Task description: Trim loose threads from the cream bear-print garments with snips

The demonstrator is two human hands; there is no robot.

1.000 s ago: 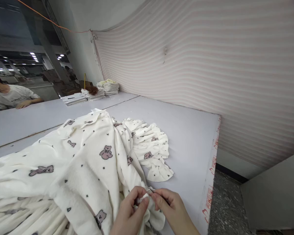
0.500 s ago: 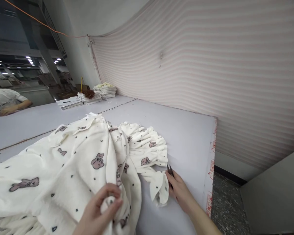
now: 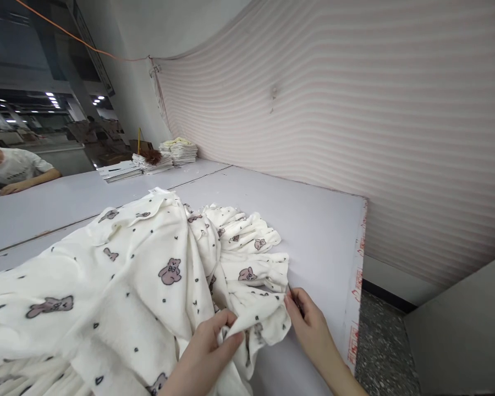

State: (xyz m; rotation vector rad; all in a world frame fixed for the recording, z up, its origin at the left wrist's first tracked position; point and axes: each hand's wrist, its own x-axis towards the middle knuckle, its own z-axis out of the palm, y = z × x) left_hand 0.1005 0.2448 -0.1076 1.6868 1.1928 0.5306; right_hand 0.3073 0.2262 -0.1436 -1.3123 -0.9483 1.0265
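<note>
A white, soft garment [image 3: 124,280] printed with brown bears and small dark marks lies bunched over the table, its ruffled edge [image 3: 256,236] spread toward the right. My left hand [image 3: 208,349] is closed, pinching a fold of the cloth between thumb and fingers. At the far end of that fold, my right hand [image 3: 315,333] has thumb and finger on the fabric's edge. Small dark thread snips [image 3: 299,308] are tucked in the right hand, mostly hidden by the fingers. Between the two hands the cloth is stretched into a narrow strip.
The pale table [image 3: 322,231] ends on the right at an edge with red-printed tape [image 3: 358,275]. Stacks of folded white cloth [image 3: 183,153] stand at the back. A striped sheet [image 3: 334,110] hangs behind. Across the table on the left, a person [image 3: 18,168] rests an arm.
My left hand has moved right, and a fold of the garment now spans to my right hand. The snips' blades, visible before, are now mostly covered.
</note>
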